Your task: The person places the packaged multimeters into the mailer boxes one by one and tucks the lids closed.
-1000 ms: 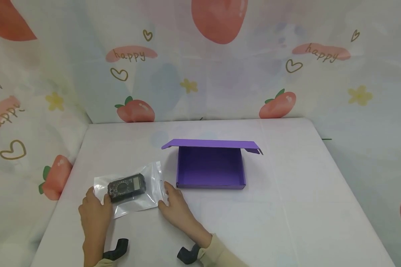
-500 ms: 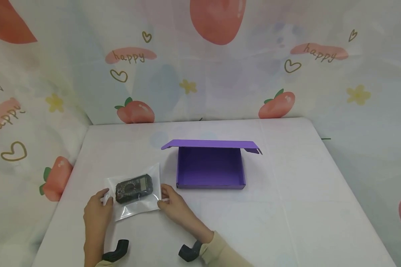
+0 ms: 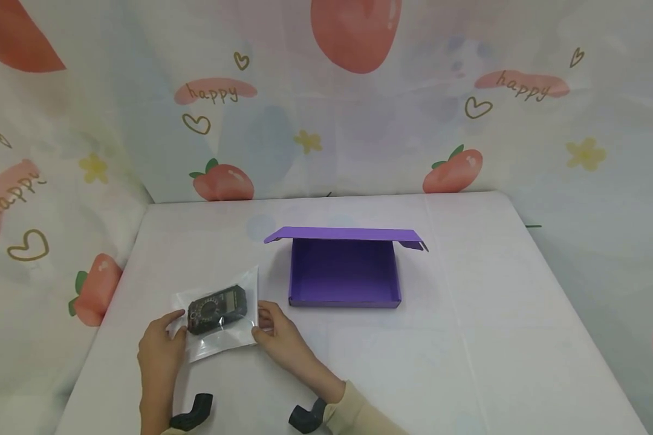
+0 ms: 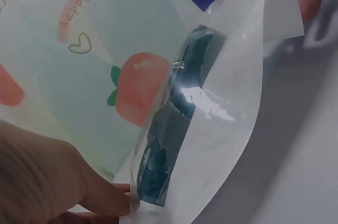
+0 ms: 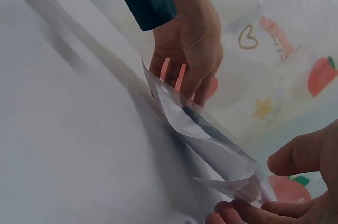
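A clear plastic bag [image 3: 231,335] with a black digital multimeter [image 3: 217,309] inside is tilted up over the left part of the table. My left hand [image 3: 162,349] grips its left edge between thumb and fingers. At the other end my right hand [image 3: 283,335] holds the edge, fingers tucked behind it. In the right wrist view the end flap [image 5: 227,184] is folded back against the right fingers [image 5: 253,214], while the right thumb [image 5: 296,155] stands off the plastic. From the left wrist, the bag's white back [image 4: 227,129] and the meter's side show.
Behind and right of the bag, a purple cardboard box [image 3: 344,272] stands with its lid raised. Pale cloth covers the table [image 3: 468,338]; a printed backdrop [image 3: 359,133] rises at the back and left. Black bands [image 3: 194,412] circle both wrists.
The bag has shifted slightly right and lifted toward me. Its zip end, which stuck out at the right, is now folded back. My left fingers moved in along the left edge.
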